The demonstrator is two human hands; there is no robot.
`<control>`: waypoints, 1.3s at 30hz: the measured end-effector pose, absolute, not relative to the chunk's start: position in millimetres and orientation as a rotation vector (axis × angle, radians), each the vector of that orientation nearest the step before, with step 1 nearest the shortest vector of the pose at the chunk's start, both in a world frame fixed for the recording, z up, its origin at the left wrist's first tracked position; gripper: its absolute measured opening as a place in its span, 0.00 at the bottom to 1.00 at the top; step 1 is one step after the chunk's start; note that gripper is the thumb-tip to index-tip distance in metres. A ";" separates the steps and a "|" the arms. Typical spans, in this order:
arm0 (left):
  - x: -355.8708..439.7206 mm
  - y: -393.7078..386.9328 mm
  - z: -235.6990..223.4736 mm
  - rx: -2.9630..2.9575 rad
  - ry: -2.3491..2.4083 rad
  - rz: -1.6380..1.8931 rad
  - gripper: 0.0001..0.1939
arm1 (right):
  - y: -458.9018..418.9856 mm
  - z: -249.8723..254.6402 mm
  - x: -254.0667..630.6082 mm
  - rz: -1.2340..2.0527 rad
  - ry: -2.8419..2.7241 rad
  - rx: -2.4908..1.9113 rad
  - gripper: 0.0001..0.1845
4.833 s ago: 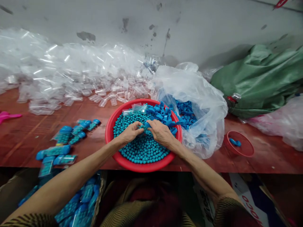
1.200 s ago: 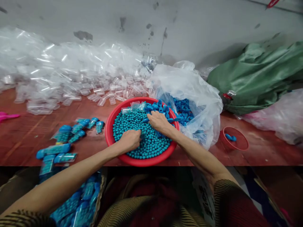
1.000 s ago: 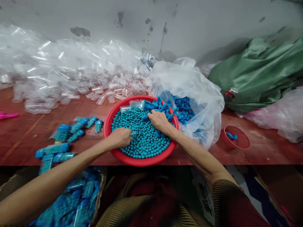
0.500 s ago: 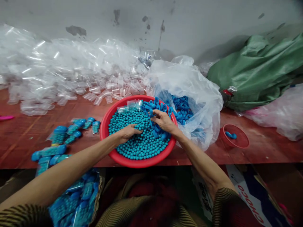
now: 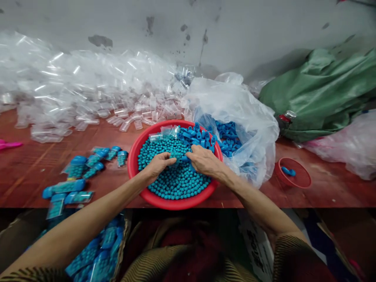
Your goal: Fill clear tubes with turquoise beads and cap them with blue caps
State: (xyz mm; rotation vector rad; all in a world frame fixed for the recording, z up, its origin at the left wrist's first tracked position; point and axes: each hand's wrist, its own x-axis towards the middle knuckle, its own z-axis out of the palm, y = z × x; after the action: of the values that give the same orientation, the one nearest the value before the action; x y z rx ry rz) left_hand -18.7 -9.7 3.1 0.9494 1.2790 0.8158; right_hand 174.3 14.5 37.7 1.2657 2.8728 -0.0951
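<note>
A red basin (image 5: pixel 133 178) full of small turquoise beads (image 5: pixel 176 184) sits in front of me. Over the beads, my left hand (image 5: pixel 160 164) is closed on a clear plastic tube with turquoise beads, its outline hard to make out against those below. Close by on the right, my right hand (image 5: pixel 204 159) pinches a blue cap (image 5: pixel 185 158) that points toward the tube; I cannot tell whether the two touch. Loose blue caps (image 5: pixel 195 135) lie heaped at the basin's back right. Several clear tubes (image 5: pixel 164 133) rest on the beads at the back.
Capped, bead-filled tubes (image 5: pixel 78 166) lie on the red table at left, above a carton (image 5: pixel 126 235) of more. Behind is a pile of clear tubes (image 5: pixel 88 86). At right stand an open plastic bag (image 5: pixel 252 117) of blue caps, a small red basket (image 5: pixel 307 180) and a green sack (image 5: pixel 317 90).
My right hand has moved from the heap of caps down toward my left hand, bringing a blue cap. My left hand has shifted slightly; its fingers are now raised around the tube.
</note>
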 end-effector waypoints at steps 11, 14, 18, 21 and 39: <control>-15.2 -16.7 3.8 1.212 1.138 0.765 0.14 | 37.6 9.8 166.5 -1.693 2.977 1.344 0.14; -14.9 -16.8 0.4 1.270 1.131 0.781 0.14 | 33.1 10.1 165.0 -1.739 2.916 1.398 0.19; -16.0 -18.8 0.4 1.292 1.137 0.752 0.13 | 26.5 13.8 163.1 -1.665 2.918 1.423 0.21; -16.9 -21.9 4.7 1.298 1.111 0.725 0.12 | 25.7 13.6 163.1 -1.923 2.777 1.419 0.22; -17.8 -23.5 11.7 1.103 1.116 0.824 0.19 | 4.5 19.9 158.1 -1.055 3.206 1.574 0.17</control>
State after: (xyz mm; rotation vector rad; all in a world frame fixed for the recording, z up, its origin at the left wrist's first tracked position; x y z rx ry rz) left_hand -17.8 -23.5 11.7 1.1027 1.1160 0.8236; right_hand 158.1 4.5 19.9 1.5735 3.2065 -1.0550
